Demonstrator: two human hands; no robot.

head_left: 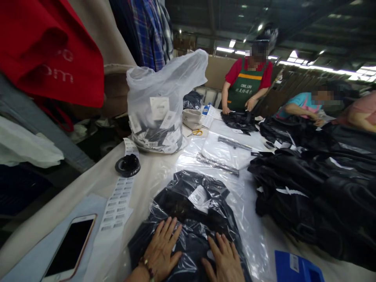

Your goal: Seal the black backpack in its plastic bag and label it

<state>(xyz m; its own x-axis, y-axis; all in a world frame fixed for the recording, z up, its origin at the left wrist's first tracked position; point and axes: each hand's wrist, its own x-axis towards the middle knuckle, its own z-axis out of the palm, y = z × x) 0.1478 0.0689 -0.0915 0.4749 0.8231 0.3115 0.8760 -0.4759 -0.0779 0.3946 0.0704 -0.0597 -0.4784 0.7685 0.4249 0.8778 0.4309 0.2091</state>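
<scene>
A folded black garment sealed in a clear plastic bag (194, 203) lies on the table right in front of me, a white tag showing through the plastic. My left hand (162, 250) lies flat on its near end, fingers spread. My right hand (225, 261) presses flat beside it, fingers stretched out. Neither hand holds anything.
A phone (70, 246) and a strip of barcode labels (117, 203) lie at my left, beside a black roll (127, 165). A big plastic bag of tags (160, 105) stands farther back. Black garments (311, 196) pile at the right. Other people (248, 84) work at the far end. A blue box (293, 268) sits near right.
</scene>
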